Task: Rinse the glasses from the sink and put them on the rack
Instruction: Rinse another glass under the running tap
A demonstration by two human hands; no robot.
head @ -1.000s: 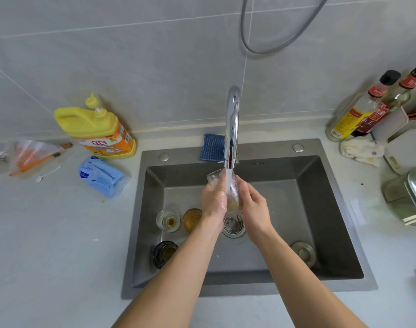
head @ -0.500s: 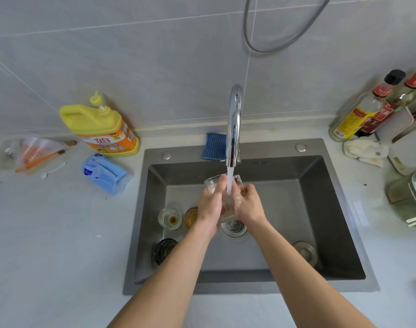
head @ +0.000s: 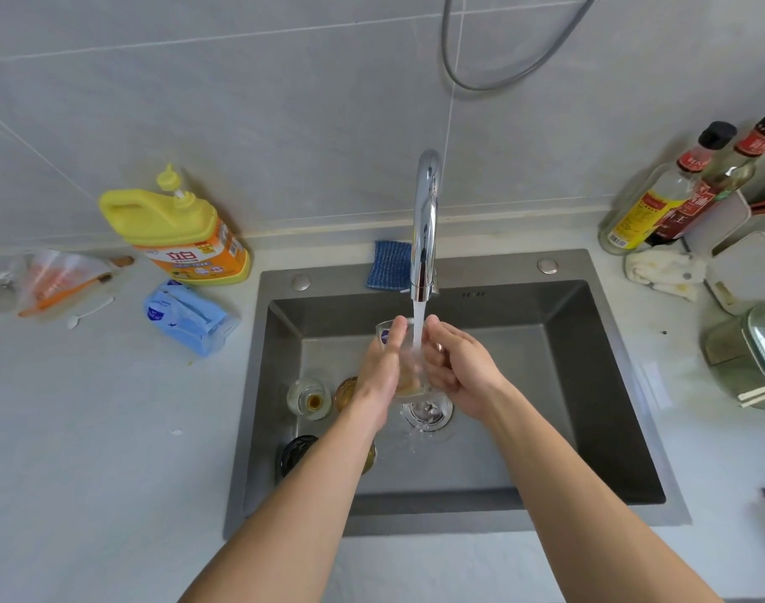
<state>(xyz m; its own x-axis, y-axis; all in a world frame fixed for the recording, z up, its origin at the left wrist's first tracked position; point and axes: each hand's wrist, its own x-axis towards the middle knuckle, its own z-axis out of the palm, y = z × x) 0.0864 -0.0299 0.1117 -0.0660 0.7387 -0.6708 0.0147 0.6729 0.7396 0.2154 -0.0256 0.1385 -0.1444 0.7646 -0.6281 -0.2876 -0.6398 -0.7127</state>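
Observation:
A clear glass [head: 409, 376] is held under the running chrome tap [head: 424, 228], over the drain of the dark sink [head: 589, 385]. My left hand [head: 383, 367] grips its left side and my right hand [head: 459, 369] wraps its right side. Water streams into the glass between my hands. On the sink floor to the left stand a clear glass [head: 309, 399], an amber glass [head: 345, 393] partly behind my left wrist, and a dark glass [head: 297, 452]. No rack is in view.
A yellow detergent jug [head: 176, 232] and a blue packet [head: 189, 317] sit left of the sink. A blue sponge [head: 389, 265] lies behind the tap. Sauce bottles [head: 659, 198], a cloth [head: 663, 272] and a lidded pot [head: 750, 354] stand on the right.
The glass has tipped a little and shifted under the stream while both hands turned around it. The glasses on the sink floor have not moved.

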